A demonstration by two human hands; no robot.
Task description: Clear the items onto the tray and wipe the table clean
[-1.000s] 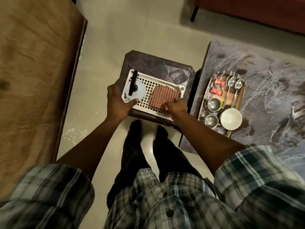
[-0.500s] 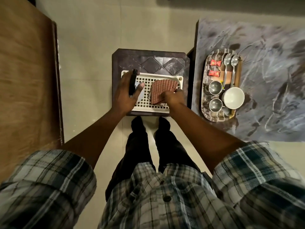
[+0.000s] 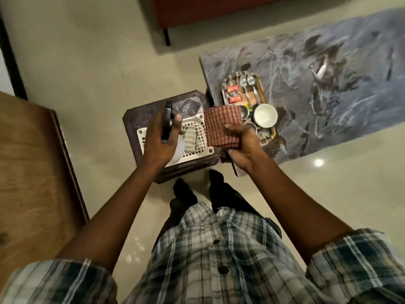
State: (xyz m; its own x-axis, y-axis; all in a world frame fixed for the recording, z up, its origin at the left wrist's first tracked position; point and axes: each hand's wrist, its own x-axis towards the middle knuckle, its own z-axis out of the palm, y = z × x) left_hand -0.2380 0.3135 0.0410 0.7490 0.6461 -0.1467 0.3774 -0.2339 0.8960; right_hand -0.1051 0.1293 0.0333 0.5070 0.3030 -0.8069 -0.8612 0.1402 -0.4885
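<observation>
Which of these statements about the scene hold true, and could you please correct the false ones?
1. The right hand holds a folded checked cloth. True.
2. The left hand is empty. False: it grips a black spray bottle.
3. The white bowl sits on the metal tray on the marbled table. True.
4. Three spoons lie on that tray. False: two spoons lie side by side.
5. The white basket rests on the dark stool. True.
</observation>
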